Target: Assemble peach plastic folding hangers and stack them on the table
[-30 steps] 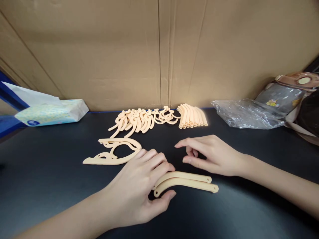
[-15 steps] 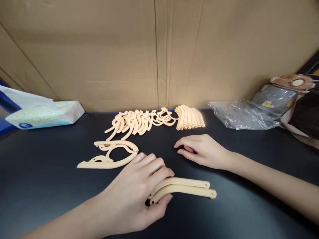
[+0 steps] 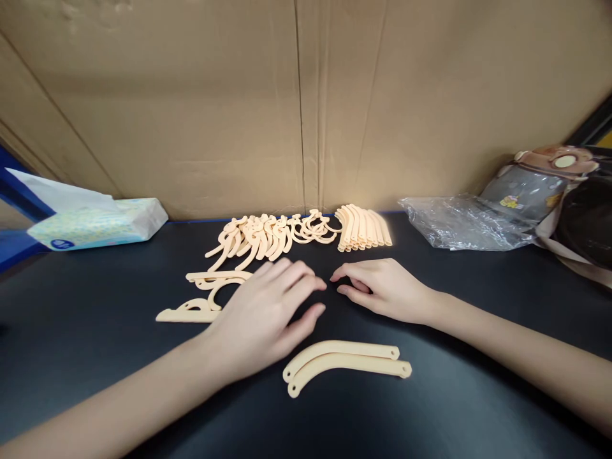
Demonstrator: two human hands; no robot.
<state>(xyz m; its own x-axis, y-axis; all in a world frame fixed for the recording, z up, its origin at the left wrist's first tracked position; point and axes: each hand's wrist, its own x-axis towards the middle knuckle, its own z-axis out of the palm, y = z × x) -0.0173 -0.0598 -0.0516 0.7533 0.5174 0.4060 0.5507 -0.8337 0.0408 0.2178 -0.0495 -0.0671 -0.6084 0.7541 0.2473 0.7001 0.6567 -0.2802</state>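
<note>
Cardboard wall over black table, nothing visible in either grip

Wall fills the far side, table runs up to it. Both forearms come in from the near side. Left hand is near centre, palm down, thumb and index well apart, no object between them. It covers part of a beige ring-and-arm piece lying to its left; can't tell whether they touch. Right hand is right of centre, fingers loosely curled, only a narrow gap between thumb and index, nothing seen in it; looks like it's resting on the table.

Far right: drink bottle, dark bag, crumpled clear plastic. Far left: tissue pack. These seem pushed to the sides to leave the middle for working.

Beige parts sit far centre, grouped by shape, probably so each kind is easy to pick: hooked pieces on the left, thin rings in the middle, a stack of curved bars on the right, just beyond the right hand.

Two loose curved strips lie near centre, side by side, bends matching, holed ends to left and right. Neither hand is on them; likely set that way to keep the pair together within reach.
</note>
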